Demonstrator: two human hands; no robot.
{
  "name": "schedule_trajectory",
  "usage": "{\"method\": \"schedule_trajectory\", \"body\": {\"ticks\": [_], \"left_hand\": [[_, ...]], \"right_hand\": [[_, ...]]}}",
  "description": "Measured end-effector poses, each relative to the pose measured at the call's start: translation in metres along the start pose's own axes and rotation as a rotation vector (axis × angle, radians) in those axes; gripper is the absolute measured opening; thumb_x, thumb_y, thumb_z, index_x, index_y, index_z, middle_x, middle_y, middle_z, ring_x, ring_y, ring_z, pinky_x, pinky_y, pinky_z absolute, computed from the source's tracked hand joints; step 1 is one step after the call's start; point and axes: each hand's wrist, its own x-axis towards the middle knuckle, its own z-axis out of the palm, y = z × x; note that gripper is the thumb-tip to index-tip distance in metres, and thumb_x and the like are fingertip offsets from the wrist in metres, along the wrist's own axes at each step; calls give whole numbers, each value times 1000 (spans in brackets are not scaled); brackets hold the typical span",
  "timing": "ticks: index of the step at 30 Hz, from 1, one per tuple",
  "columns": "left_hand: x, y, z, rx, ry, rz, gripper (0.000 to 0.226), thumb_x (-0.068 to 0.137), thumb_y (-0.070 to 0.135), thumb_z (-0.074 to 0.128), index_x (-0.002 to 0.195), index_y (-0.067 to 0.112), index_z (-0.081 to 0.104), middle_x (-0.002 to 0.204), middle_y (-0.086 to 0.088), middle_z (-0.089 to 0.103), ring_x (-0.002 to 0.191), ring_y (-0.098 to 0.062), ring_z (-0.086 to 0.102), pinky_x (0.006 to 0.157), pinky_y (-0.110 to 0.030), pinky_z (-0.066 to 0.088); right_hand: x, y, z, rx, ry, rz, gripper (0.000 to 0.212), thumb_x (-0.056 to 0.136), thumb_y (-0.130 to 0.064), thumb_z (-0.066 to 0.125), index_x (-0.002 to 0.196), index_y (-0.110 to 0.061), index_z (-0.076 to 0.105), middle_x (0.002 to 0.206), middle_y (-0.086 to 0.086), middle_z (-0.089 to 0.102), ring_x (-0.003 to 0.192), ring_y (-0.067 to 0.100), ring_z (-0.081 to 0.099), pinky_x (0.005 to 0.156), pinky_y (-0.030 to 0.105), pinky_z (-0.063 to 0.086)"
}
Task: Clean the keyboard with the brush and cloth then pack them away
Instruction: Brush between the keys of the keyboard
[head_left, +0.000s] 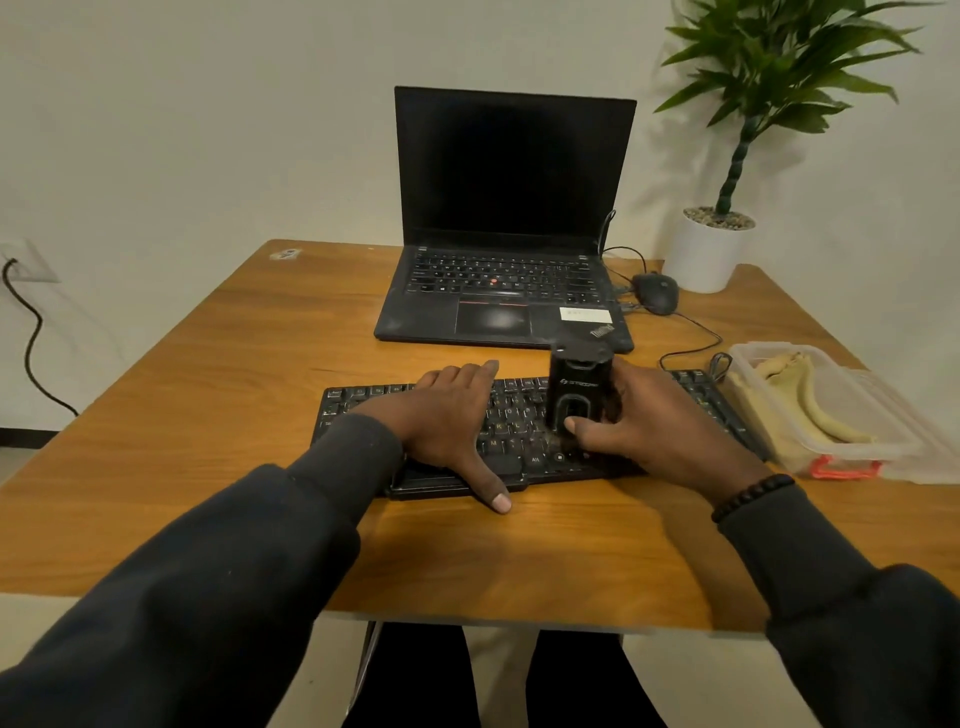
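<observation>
Right hand (660, 421) in a tight grip on the brush (576, 395), bristles blurred against the keyboard (524, 431); left hand (452, 421) lies flat, open, on its keys.

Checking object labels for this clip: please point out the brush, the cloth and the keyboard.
brush (577, 387): head view, on its black upright body.
cloth (810, 405): head view, beige fold inside the clear container.
keyboard (519, 415): head view, keys between the hands.
</observation>
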Motion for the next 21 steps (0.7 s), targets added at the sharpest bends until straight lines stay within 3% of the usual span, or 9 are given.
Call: {"method": "schedule_trajectory", "body": {"ticks": [3, 8, 14, 19, 21], "left_hand": [[0, 2, -1, 13, -8, -9, 153, 55, 74, 79, 155, 11, -19, 166, -9, -9, 152, -31, -3, 124, -49, 3], [-1, 4, -1, 21, -16, -23, 153, 56, 73, 79, 154, 12, -20, 166, -8, -9, 152, -32, -2, 124, -49, 4], [-1, 4, -3, 46, -26, -27, 152, 57, 73, 79, 154, 10, -20, 166, -9, -9, 152, -32, -3, 124, -49, 3], [0, 5, -5, 111, -26, -11, 144, 57, 76, 77, 157, 12, -4, 164, -7, 5, 149, -31, 9, 123, -48, 12], [3, 4, -5, 133, -22, -8, 142, 54, 79, 76, 157, 15, 3, 161, -5, 11, 146, -30, 14, 121, -49, 17]], "right_hand": [[-1, 6, -3, 76, 20, 28, 38, 81, -27, 75, 109, -35, 50, 95, -20, 62, 85, -10, 59, 66, 7, 45], [4, -6, 15, 27, 30, -38, 43, 79, -29, 76, 113, -31, 49, 90, -20, 60, 78, -12, 58, 61, 6, 44], [1, -11, -3, -139, -79, -47, 46, 80, -28, 76, 107, -40, 41, 87, -25, 54, 77, -9, 55, 59, 6, 43], [3, -10, -5, -66, 2, -51, 43, 80, -29, 75, 109, -37, 45, 93, -21, 58, 83, -6, 58, 66, 14, 50], [5, -16, 7, -71, -26, -81, 47, 80, -29, 75, 111, -40, 40, 91, -24, 55, 84, -9, 55, 65, 11, 47]]}}
